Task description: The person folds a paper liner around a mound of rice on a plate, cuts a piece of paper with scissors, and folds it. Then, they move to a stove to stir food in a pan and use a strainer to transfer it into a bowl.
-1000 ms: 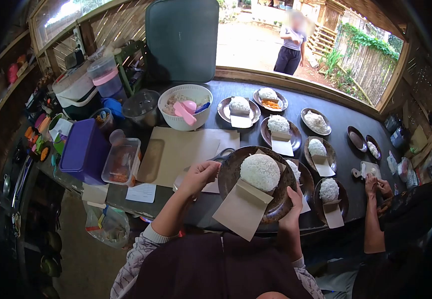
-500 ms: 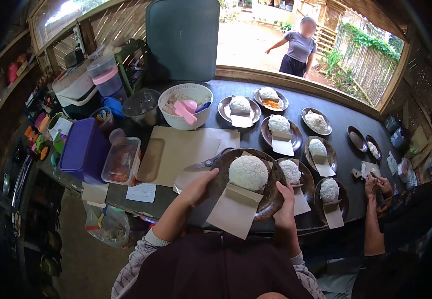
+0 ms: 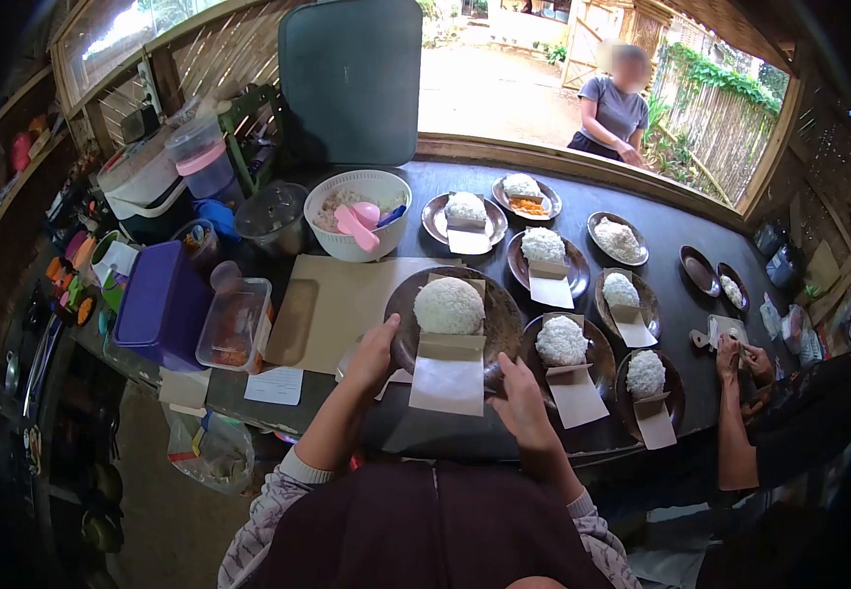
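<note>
Where light comes in through the wide window opening (image 3: pixel 504 79) on the far side, the dark table (image 3: pixel 406 427) is seen running from left to right. Beyond its far edge, a person (image 3: pixel 614 108) is framed outside. At the near right end, two hands of a co-worker (image 3: pixel 742 360) are held close together over a small board (image 3: pixel 727 329). On the left, a purple container (image 3: pixel 158 304) is placed beside a clear tub (image 3: pixel 234 329), and a white basket (image 3: pixel 361 236) with a pink scoop (image 3: pixel 359 224) is set farther back. Near the middle, over the edge of the brown paper (image 3: pixel 337 294), the held plate (image 3: pixel 502 319) carries a rounded rice mound (image 3: pixel 449 306), with a folded paper piece (image 3: pixel 447 381) at its near side, draped over the rim. More plates of rice (image 3: pixel 595 355) are spread to the right. The plate's left rim is pinched by the left hand (image 3: pixel 368 355); its lower right rim is touched by the right hand (image 3: pixel 525 395), whose fingers and thumb seem slightly parted, though how firmly they are closed cannot be told.
</note>
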`<state>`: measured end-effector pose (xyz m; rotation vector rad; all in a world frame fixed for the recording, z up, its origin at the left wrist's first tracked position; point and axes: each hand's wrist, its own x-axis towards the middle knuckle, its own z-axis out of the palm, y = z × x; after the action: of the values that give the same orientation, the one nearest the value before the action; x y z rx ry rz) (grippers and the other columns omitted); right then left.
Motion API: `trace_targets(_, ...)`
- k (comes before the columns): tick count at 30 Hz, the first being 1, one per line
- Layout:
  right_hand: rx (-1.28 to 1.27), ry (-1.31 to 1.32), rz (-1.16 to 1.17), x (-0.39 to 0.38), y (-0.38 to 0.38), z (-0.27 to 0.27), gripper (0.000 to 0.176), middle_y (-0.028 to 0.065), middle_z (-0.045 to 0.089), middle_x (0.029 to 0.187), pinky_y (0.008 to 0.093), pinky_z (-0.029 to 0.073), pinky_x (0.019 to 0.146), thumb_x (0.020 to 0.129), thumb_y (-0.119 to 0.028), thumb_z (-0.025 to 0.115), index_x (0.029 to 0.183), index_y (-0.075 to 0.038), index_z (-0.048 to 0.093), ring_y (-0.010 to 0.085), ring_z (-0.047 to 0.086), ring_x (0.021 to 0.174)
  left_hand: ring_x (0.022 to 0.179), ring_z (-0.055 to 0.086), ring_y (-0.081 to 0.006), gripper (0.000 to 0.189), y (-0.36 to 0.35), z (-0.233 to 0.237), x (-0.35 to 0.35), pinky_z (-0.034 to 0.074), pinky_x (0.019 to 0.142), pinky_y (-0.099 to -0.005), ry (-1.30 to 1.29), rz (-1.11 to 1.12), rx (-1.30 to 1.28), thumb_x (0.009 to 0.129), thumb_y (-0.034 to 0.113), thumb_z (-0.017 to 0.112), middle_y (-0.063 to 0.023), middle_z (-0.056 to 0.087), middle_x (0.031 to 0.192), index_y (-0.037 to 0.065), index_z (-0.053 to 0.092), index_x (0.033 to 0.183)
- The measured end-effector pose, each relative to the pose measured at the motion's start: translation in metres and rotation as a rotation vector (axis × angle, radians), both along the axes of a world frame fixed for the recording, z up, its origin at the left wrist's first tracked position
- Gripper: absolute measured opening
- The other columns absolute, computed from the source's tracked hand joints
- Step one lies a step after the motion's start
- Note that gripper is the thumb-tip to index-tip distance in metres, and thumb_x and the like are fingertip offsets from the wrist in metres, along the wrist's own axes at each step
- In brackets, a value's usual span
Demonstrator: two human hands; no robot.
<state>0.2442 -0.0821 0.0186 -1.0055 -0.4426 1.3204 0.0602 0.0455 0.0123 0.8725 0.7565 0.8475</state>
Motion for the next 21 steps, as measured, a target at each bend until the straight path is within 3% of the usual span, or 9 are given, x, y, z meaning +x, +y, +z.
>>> trace_targets(3, 0.036, -0.009, 0.031, 0.001, 0.011, -0.015, 0.025, 0.0047, 0.056, 0.096, 0.0385, 0.047, 0.066, 0.090, -0.024, 0.044, 0.110, -0.008, 0.044, 0.0175, 0.056, 0.085, 0.071, 0.058, -0.0172, 0.040, 0.007, -0.004, 0.002, 0.047, 0.067, -0.0276, -0.004, -0.012, -0.039, 0.089, 0.036, 0.042, -0.0091, 0.060, 0.086, -0.002, 0.054, 0.098)
trace_targets(5, 0.057, -0.247, 0.023, 0.002, 0.017, -0.030, 0.023, 0.0053, 0.056, 0.094, 0.0375, 0.048, 0.064, 0.090, -0.024, 0.044, 0.107, -0.009, 0.045, 0.0172, 0.056, 0.084, 0.072, 0.058, -0.0178, 0.041, 0.020, -0.020, -0.001, 0.047, 0.067, -0.0289, 0.037, -0.037, -0.030, 0.089, 0.036, 0.042, -0.0103, 0.060, 0.087, -0.002, 0.054, 0.099)
trace_targets(6, -0.014, -0.027, 0.024, -0.002, 0.018, -0.015, 0.021, 0.0061, 0.056, 0.094, 0.0368, 0.049, 0.064, 0.090, -0.023, 0.043, 0.105, -0.008, 0.045, 0.0174, 0.057, 0.084, 0.074, 0.058, -0.0184, 0.043, 0.028, -0.031, -0.003, 0.047, 0.068, -0.0302, 0.079, -0.059, -0.024, 0.089, 0.037, 0.041, -0.0115, 0.060, 0.089, -0.002, 0.054, 0.100)
trace_targets(10, 0.005, 0.004, 0.049, -0.002, 0.030, -0.027, 0.021, 0.0075, 0.055, 0.097, 0.0377, 0.050, 0.068, 0.091, -0.021, 0.041, 0.106, -0.006, 0.045, 0.0179, 0.057, 0.086, 0.075, 0.058, -0.0185, 0.043, 0.055, -0.068, -0.009, 0.047, 0.067, -0.0320, 0.300, -0.109, 0.062, 0.089, 0.038, 0.041, -0.0129, 0.061, 0.090, -0.001, 0.055, 0.101)
trace_targets(16, 0.057, -0.019, 0.048, -0.004, 0.037, -0.030, 0.021, 0.0092, 0.055, 0.101, 0.0376, 0.050, 0.076, 0.090, -0.014, 0.038, 0.108, -0.004, 0.044, 0.0189, 0.057, 0.091, 0.072, 0.058, -0.0171, 0.042, 0.058, -0.067, -0.001, 0.047, 0.063, -0.0321, 0.277, -0.060, -0.044, 0.089, 0.038, 0.042, -0.0127, 0.061, 0.087, -0.001, 0.056, 0.098)
trace_targets(19, 0.068, -0.035, 0.005, -0.002, 0.041, -0.042, 0.021, 0.0100, 0.055, 0.102, 0.0360, 0.050, 0.076, 0.090, -0.011, 0.038, 0.107, -0.002, 0.044, 0.0186, 0.057, 0.090, 0.070, 0.058, -0.0169, 0.037, 0.059, -0.059, 0.000, 0.048, 0.062, -0.0301, 0.089, -0.156, -0.100, 0.090, 0.033, 0.042, -0.0124, 0.061, 0.084, -0.001, 0.055, 0.095)
trace_targets(21, 0.063, -0.011, -0.040, 0.001, 0.043, -0.050, 0.019, 0.0083, 0.054, 0.094, 0.0334, 0.051, 0.066, 0.089, -0.012, 0.041, 0.104, -0.003, 0.046, 0.0181, 0.057, 0.083, 0.068, 0.058, -0.0169, 0.032, 0.064, -0.049, 0.002, 0.049, 0.061, -0.0289, 0.253, -0.209, 0.058, 0.091, 0.028, 0.041, -0.0118, 0.061, 0.082, -0.001, 0.055, 0.093)
